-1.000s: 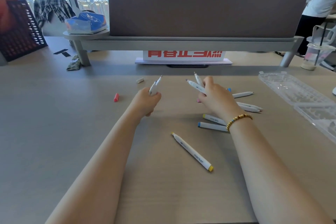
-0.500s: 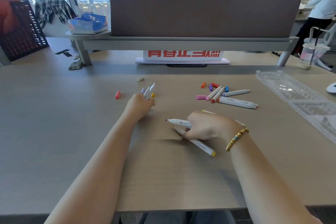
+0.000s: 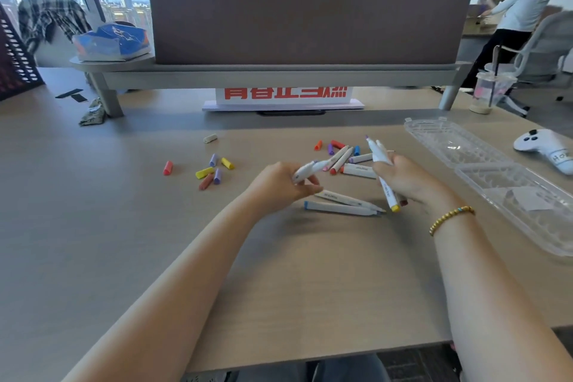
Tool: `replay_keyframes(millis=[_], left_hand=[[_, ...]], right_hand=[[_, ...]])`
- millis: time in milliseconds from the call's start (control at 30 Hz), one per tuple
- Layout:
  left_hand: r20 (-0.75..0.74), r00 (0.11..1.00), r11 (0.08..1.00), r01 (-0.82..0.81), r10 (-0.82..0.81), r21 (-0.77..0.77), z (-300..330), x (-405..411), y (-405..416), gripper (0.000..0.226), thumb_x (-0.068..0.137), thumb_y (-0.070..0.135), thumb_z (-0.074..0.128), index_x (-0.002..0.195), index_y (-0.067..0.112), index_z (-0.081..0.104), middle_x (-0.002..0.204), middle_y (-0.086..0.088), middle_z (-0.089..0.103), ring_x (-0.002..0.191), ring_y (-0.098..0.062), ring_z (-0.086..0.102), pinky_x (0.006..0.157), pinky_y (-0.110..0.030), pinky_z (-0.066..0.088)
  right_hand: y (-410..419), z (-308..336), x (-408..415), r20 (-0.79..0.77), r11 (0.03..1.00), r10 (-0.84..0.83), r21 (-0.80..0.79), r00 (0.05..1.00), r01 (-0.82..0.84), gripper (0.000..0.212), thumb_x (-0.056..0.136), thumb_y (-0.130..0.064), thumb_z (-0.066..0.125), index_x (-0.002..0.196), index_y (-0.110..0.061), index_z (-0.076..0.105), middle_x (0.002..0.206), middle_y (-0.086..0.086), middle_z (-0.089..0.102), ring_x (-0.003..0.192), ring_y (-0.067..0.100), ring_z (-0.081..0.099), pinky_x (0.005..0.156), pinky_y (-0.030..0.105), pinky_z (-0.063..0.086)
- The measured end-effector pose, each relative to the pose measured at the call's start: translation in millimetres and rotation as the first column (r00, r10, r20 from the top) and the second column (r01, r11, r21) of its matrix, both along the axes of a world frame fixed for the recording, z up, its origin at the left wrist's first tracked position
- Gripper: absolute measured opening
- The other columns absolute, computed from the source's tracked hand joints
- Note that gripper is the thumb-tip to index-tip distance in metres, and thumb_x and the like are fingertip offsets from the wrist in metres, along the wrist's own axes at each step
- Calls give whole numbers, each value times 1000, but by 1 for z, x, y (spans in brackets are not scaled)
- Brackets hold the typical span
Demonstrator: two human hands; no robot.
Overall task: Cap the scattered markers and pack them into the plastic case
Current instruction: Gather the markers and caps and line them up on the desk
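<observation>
My left hand [image 3: 280,183] grips a white marker [image 3: 307,170], blurred, a little above the desk. My right hand [image 3: 406,180] holds a bundle of white markers [image 3: 379,153]; one of them ends in a yellow cap near the desk. Two white markers [image 3: 341,205] lie on the desk between my hands. More markers and loose caps [image 3: 347,158] lie in a heap just beyond my hands. Several loose caps [image 3: 214,169] in yellow, purple, red and brown are scattered to the left. The clear plastic case [image 3: 483,177] lies open at the right.
A white game controller [image 3: 545,149] lies beyond the case. A drink cup with a straw [image 3: 490,90] stands at the far right. A raised shelf with a brown partition [image 3: 310,22] and a red-lettered sign [image 3: 285,94] crosses the back. A person stands at the far right.
My right hand has lifted from the desk with the yellow-capped marker added to its bundle. My left hand has come away from the caps at the left, carrying a marker toward the middle.
</observation>
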State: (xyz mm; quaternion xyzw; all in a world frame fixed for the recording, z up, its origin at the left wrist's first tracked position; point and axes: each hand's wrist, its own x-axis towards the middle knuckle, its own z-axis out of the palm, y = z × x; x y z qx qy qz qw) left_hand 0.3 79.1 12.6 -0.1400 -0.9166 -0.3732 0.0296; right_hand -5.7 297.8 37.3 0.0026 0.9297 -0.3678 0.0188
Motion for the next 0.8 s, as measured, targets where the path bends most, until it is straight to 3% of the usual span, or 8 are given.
replay_keyframes(millis=[133,200,333,433,600,700,800], left_hand=[[-60,984,946,144,-168,-292,1,-6,25,39,79,42,70,114,27,65,121,8,55,102,-16,55,82,-27,44],[-60,976,896,167,-209,-410,-3,-10,36,44,79,47,68,118,28,60,127,12,51,107,-15,53,84,-28,45],[-68,973,827,150,-221,-541,-4,-14,44,35,84,47,62,113,27,62,115,7,61,103,-18,57,82,-36,51],[-96,970,742,107,-225,-661,1,-15,46,30,91,41,54,111,20,61,111,1,61,97,-22,59,73,-33,50],[-86,983,620,33,-162,-784,3,-19,49,30,92,31,50,113,9,53,115,-7,54,100,-27,58,64,-32,40],[-57,994,631,15,-94,-775,1,-20,45,28,90,25,49,112,8,52,110,-8,57,96,-26,57,65,-31,40],[-81,996,697,-43,-22,-715,-4,-21,38,28,91,25,47,114,9,50,108,-8,60,95,-27,57,65,-30,39]], right_hand=[[11,-11,-9,-18,995,-87,-56,996,86,19,90,-19,42,73,-11,45,73,12,51,63,24,47,57,28,36],[15,-13,-11,-43,985,-144,-97,989,140,19,88,-17,43,71,-10,44,68,10,49,58,22,45,53,27,36],[22,-20,-15,-75,961,-242,-152,967,229,16,90,-22,48,81,-9,50,71,8,51,61,21,48,51,25,37],[24,-25,-19,-107,953,-279,-154,954,261,20,92,-27,48,91,-7,53,71,6,52,67,23,52,57,28,40],[24,-29,-18,-201,937,-344,-1,917,351,26,98,-33,38,93,-10,47,67,0,48,55,14,47,48,25,31],[25,-28,-16,-260,921,-373,13,891,389,22,100,-29,36,97,-9,44,72,1,49,53,16,47,45,25,28],[26,-28,-20,-301,917,-392,-52,869,395,10,97,-16,40,100,-7,42,86,9,51,67,26,49,54,28,36]])
